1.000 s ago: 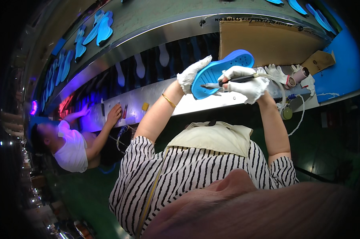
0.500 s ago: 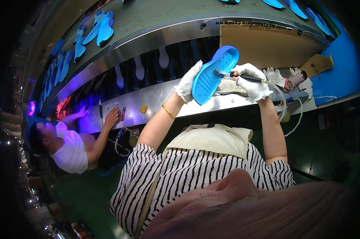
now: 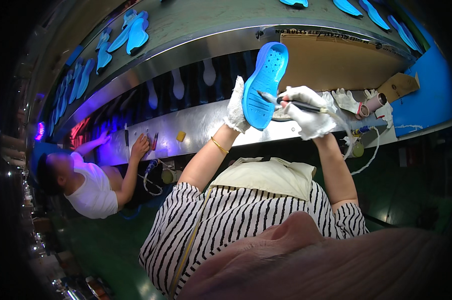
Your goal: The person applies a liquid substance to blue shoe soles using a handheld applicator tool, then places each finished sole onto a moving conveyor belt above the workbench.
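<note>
My left hand (image 3: 236,107), in a white knit glove, grips a blue shoe sole (image 3: 259,114) by its left edge. The sole stands nearly upright in view, its holed end up and its ribbed end down. In my gloved right hand (image 3: 308,114) is a slim pen-shaped tool (image 3: 271,98) with a metal tip, a dark handle and a pale hose trailing off it. Its tip is over the middle of the sole, near the ribs; whether it touches, I cannot tell. Both hands are above the metal workbench (image 3: 201,129).
Behind the bench runs a green conveyor belt (image 3: 196,17) carrying several blue soles (image 3: 137,35). A cardboard sheet (image 3: 331,62) stands ahead; spare gloves (image 3: 343,100) and a tube (image 3: 377,101) lie right. A co-worker (image 3: 93,187) sits left, near a yellow block (image 3: 181,135).
The sole has moved a little left and turned more upright in my left hand. My right hand and the tool have followed to the left.
</note>
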The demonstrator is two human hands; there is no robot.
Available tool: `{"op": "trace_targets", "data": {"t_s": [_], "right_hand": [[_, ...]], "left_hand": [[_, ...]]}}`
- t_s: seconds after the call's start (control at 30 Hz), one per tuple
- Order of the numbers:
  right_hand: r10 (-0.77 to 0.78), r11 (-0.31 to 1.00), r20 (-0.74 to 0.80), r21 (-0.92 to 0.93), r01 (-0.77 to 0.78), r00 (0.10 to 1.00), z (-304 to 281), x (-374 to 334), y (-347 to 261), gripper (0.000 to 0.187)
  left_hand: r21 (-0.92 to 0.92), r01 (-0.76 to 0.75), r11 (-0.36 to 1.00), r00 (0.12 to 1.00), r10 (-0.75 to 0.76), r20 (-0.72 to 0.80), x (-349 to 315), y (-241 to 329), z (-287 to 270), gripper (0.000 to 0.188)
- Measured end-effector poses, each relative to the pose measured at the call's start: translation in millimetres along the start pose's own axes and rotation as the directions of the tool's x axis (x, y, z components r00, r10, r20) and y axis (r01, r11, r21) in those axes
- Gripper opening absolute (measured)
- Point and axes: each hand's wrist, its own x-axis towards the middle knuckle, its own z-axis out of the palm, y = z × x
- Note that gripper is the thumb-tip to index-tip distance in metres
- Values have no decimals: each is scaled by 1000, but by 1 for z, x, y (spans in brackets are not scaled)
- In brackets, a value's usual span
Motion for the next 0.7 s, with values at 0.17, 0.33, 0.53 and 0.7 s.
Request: {"op": "trace_targets", "data": {"t_s": [0.17, 0.33, 0.53, 0.7], "right_hand": [[-108, 990, 237, -60, 126, 966, 23, -11, -1, 14], [-49, 996, -100, 72, 57, 994, 16, 10, 5, 14], [-230, 970, 85, -54, 235, 969, 28, 4, 5, 12], [-148, 950, -66, 268, 161, 987, -2, -3, -9, 10]], "left_hand": [[3, -71, 997, 997, 72, -40, -1, -8, -3, 83], [-14, -115, 993, 993, 115, -3, -10, -14, 0, 74], [-9, -119, 993, 993, 119, -22, -7, -13, 4, 75], [20, -140, 990, 986, 137, 93, -4, 22, 23, 87]]}}
